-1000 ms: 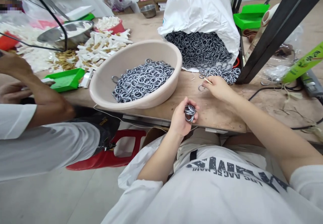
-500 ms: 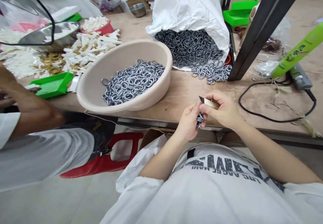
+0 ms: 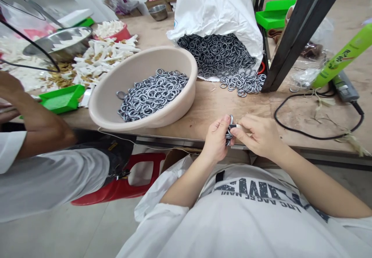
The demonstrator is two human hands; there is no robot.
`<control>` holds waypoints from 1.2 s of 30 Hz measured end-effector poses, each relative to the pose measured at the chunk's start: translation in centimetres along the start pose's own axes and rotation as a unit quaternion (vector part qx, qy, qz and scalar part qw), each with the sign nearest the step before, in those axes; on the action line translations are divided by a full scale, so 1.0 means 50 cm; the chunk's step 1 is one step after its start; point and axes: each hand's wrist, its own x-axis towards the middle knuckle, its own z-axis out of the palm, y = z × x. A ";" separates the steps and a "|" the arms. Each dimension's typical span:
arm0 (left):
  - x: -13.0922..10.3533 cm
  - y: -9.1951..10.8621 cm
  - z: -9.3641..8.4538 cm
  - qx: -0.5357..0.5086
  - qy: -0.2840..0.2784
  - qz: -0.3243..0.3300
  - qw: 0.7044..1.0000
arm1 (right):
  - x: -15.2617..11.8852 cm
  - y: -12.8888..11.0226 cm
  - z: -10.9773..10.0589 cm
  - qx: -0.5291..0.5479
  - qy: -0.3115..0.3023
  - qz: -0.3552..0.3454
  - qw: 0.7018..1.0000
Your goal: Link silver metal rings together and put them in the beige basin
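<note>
Glossy grey rings (image 3: 228,136) are clasped in the left hand (image 3: 216,137); a dark-tipped tool (image 3: 233,126) is pinched by the right hand (image 3: 258,133). Unlike before, one ring (image 3: 231,119) is raised beside the tip.

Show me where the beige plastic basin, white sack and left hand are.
Beige plastic basin (image 3: 141,65): head view, bare far inner wall.
White sack (image 3: 217,14): head view, upper outer face.
Left hand (image 3: 215,140): head view, middle of the hand.

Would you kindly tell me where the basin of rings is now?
In the head view, the basin sits left of centre on the table, beside the white sack and left of the left hand holding rings.
</note>
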 end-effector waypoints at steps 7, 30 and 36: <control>-0.031 0.000 -0.007 0.066 -0.100 -0.002 0.993 | 0.024 0.077 0.008 0.096 0.057 0.176 0.978; 0.050 0.268 -0.116 0.610 0.181 0.384 0.668 | 0.269 0.132 0.085 0.041 -0.046 0.184 0.981; 0.033 0.093 -0.035 0.379 0.025 0.243 0.892 | 0.098 0.002 0.046 0.532 0.047 0.211 0.819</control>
